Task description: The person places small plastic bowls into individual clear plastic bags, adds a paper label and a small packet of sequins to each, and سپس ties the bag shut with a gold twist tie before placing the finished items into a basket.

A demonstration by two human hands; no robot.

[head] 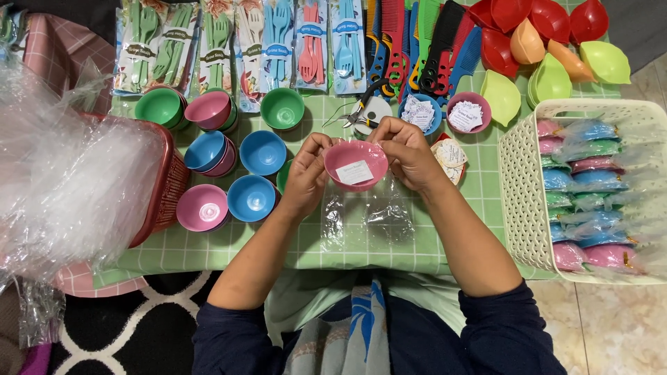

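pink bowl (356, 164) with a white card inside, held between both hands: left hand (306, 177) and right hand (406, 154) fingers pinch its rim from opposite sides, above a clear bag (365, 219).

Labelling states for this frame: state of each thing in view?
pink bowl: held upright by both hands, white card inside
left hand: gripping bowl rim
right hand: gripping bowl rim
clear bag: flat on cloth, empty
white basket: filled with bagged bowls
red basket: stuffed with clear bags
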